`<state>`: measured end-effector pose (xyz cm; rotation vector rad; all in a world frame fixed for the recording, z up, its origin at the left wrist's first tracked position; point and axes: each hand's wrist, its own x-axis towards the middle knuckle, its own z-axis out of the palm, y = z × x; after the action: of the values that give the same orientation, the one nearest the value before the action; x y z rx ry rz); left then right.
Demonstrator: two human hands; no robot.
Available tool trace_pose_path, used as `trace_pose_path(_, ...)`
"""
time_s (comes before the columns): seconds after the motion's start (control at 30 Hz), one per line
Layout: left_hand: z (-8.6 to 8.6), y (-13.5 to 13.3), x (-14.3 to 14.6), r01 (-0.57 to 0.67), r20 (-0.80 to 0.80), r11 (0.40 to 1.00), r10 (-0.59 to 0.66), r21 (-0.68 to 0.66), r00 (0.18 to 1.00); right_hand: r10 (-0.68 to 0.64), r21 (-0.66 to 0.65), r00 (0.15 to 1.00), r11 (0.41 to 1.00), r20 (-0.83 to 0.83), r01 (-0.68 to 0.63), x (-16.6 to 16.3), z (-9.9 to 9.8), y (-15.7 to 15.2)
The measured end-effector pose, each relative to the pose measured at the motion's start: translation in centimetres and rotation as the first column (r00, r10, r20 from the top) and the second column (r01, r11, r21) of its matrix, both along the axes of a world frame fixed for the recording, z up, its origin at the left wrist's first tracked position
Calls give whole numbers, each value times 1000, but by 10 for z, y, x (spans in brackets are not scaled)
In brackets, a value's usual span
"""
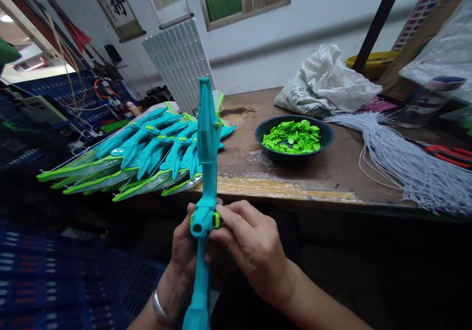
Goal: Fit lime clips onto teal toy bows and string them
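Observation:
A turquoise plastic toy bow (208, 138) stands upright before me, its lower limb running down out of view. My left hand (183, 249) wraps round its middle from the left, with some fingers hidden behind it. On the right side of that middle part sits a small bright green plastic piece (216, 220). My right hand (258, 246) pinches this piece against the bow between thumb and fingers. The bow's front face is turned away, so I cannot tell how the piece is seated.
A dark round bowl (259, 145) of loose green pieces stands on the brown table (239, 158). Several finished-looking toy bows (147, 138) overlap at the left edge. White strings (398, 163), red-handled scissors (450, 154) and a white sack (317, 84) lie at the right.

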<state>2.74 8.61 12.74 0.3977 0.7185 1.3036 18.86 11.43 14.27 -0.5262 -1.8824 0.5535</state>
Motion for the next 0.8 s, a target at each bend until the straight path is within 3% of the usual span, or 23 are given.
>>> trace_pose_path(0.2,6,2,0,-179,-194,981,191,75,962,-108,-82,984,989,139,120,-4,2,-9)
trace_pose_path(0.27,10,1,-1,-210,-334,967,249,146,909,-124,-121,971,981,206,151,-2,6,-6)
trace_pose_path(0.37,15,-1,-7,-188,-507,942,309,277,804,-23,-280,954,954,298,111,6,14,2)
trace_pose_path(0.47,17,-3,-16,-38,-621,946,241,321,746,183,-462,923,887,339,-6,15,18,10)
trace_pose_path(0.57,14,-8,-20,133,-743,957,110,260,660,335,-493,879,859,340,-137,23,9,13)
trace_pose_path(0.67,5,-15,-14,208,-818,961,30,182,574,381,-525,884,828,270,-197,31,-11,8)
trace_pose_path(0.8,-11,-24,1,254,-832,958,-33,132,554,380,-585,911,780,162,-221,43,-39,-7)
